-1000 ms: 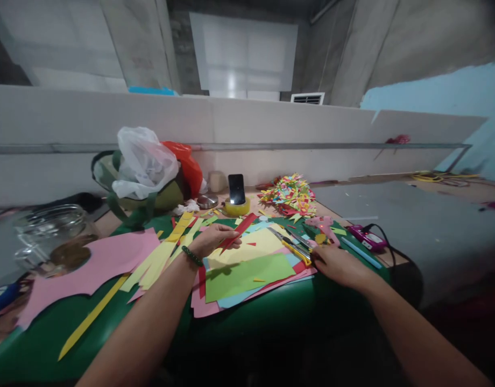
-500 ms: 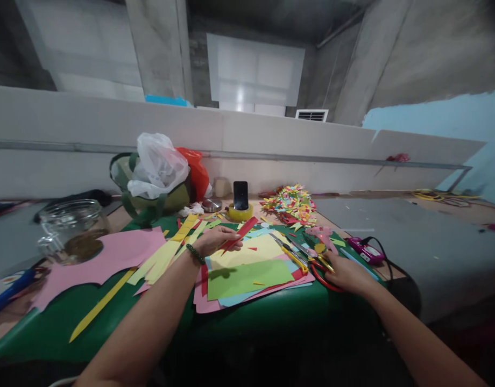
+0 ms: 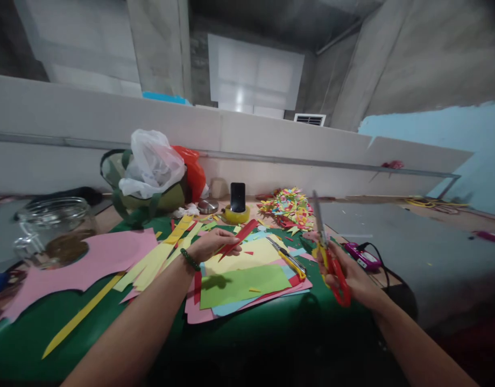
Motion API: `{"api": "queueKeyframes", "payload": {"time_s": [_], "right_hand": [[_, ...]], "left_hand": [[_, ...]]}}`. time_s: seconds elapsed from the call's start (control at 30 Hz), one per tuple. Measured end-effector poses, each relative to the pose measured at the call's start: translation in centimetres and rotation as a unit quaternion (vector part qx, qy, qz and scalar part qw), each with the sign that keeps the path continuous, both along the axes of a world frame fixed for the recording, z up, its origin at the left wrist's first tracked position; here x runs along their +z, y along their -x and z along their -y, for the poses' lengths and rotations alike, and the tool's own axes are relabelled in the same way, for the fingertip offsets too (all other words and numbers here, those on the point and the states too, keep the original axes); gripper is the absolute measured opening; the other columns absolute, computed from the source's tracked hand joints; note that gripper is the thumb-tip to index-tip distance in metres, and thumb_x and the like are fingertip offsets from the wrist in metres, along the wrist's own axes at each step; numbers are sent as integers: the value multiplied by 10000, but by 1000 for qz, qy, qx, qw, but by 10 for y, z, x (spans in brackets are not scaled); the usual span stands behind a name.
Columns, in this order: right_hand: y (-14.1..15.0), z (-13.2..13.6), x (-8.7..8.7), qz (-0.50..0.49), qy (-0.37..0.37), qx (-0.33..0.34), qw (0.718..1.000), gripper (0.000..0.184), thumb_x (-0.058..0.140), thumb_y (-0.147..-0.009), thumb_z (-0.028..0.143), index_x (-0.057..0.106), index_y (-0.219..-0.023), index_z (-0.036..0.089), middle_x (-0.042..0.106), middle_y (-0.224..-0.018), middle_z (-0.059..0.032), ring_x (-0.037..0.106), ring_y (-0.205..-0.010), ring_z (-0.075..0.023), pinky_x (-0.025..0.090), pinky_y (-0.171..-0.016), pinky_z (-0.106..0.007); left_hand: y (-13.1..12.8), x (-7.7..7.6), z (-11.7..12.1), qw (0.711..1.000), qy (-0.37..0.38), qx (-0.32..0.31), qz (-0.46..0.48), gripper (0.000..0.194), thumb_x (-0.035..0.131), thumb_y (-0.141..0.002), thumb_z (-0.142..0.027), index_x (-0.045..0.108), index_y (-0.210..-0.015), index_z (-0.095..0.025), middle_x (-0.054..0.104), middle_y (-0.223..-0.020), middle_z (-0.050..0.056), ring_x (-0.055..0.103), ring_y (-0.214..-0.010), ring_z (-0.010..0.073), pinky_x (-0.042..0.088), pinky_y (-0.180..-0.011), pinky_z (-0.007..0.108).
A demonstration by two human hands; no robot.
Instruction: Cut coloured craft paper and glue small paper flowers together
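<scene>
My left hand is closed on a red paper strip, held just above a stack of coloured paper sheets on the green table cover. My right hand grips red-handled scissors, lifted off the table with the blades pointing up. A yellow utility knife lies on the sheet stack between my hands.
A pile of small coloured paper cuttings lies at the back. A phone stands on a yellow tape roll. A glass jar, plastic bags, pink paper, yellow strips and a pink glue gun surround the work area.
My right hand picked the scissors up from the table and raised them, blades upward. My left hand kept holding the red strip in about the same place.
</scene>
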State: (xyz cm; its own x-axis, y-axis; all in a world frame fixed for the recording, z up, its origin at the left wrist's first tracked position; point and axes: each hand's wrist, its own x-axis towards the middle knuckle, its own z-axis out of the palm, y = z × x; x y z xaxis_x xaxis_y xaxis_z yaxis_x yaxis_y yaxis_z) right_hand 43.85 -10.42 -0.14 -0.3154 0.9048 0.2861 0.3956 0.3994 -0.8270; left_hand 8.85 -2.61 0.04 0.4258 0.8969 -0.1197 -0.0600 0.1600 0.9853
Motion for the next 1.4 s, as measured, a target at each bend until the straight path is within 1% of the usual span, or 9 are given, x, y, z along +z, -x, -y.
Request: {"api": "queueKeyframes", "payload": {"time_s": [0.07, 0.13, 0.2, 0.27, 0.43, 0.6, 0.8, 1.23, 1.4], "right_hand": [[8, -1, 4, 61, 20, 16, 998, 796, 603, -737, 517, 345, -1431, 226, 607, -994, -89, 585, -748, -203, 495, -632, -304], [16, -2, 5, 141, 22, 20, 989, 802, 606, -713, 522, 398, -1408, 180, 614, -1083, -121, 596, -910, -270, 500, -785, -368], [23, -1, 6, 201, 21, 20, 979, 798, 615, -693, 486, 421, -1390, 149, 574, -1233, -149, 552, -1083, -320, 444, -934, -425], [31, 1, 6, 222, 32, 24, 974, 776, 619, -678, 422, 433, -1379, 145, 528, -1325, -155, 518, -1157, -327, 407, -989, -431], [47, 2, 4, 203, 64, 33, 977, 788, 628, -628, 306, 431, -1378, 167, 625, -1205, -117, 571, -1071, -305, 439, -932, -403], [55, 0, 5, 179, 61, 41, 981, 770, 665, -611, 343, 475, -1332, 150, 642, -1144, -108, 555, -1073, -314, 426, -928, -404], [57, -1, 2, 176, 69, 34, 981, 750, 666, -609, 351, 494, -1307, 137, 653, -1045, -84, 588, -901, -261, 459, -824, -363], [53, -4, -8, 151, 19, 67, 986, 794, 659, -667, 572, 510, -1322, 148, 607, -1208, -138, 566, -1057, -321, 426, -944, -436], [53, -5, -11, 143, 14, 67, 987, 896, 645, -638, 680, 512, -1329, 126, 569, -1279, -171, 537, -1126, -359, 399, -985, -466]], "left_hand": [[-1, 3, 3, 1000, -4, -1, -2, 271, 842, -615, -319, 717, -691, -90, 727, -686, 95, 673, -624, 156, 544, -723, 299], [-1, 6, 6, 1000, -9, -2, 3, 269, 839, -618, -323, 717, -687, -93, 727, -687, 94, 670, -629, 152, 546, -737, 304], [-2, 8, 8, 1000, -14, -6, 8, 272, 836, -623, -331, 718, -680, -92, 727, -689, 94, 667, -634, 149, 546, -757, 309], [-3, 7, 9, 1000, -19, -16, 3, 288, 836, -622, -346, 720, -672, -88, 727, -688, 95, 669, -634, 151, 546, -753, 307], [-9, 1, 8, 999, -14, -42, -9, 310, 840, -616, -366, 723, -688, -87, 728, -677, 97, 683, -634, 168, 546, -717, 307], [-13, -2, 8, 998, -8, -57, -16, 327, 844, -603, -380, 733, -697, -88, 735, -699, 109, 679, -626, 170, 542, -723, 323], [-15, 0, 11, 998, -14, -56, -27, 378, 857, -547, -437, 735, -657, -96, 731, -680, 93, 676, -623, 160, 542, -698, 290], [-16, -5, 9, 998, -8, -57, -18, 367, 848, -578, -421, 733, -697, -94, 736, -694, 100, 677, -625, 164, 533, -704, 299], [-17, -6, 8, 998, -1, -60, -13, 365, 856, -561, -422, 725, -683, -104, 736, -684, 93, 676, -619, 160, 529, -683, 285]]}}
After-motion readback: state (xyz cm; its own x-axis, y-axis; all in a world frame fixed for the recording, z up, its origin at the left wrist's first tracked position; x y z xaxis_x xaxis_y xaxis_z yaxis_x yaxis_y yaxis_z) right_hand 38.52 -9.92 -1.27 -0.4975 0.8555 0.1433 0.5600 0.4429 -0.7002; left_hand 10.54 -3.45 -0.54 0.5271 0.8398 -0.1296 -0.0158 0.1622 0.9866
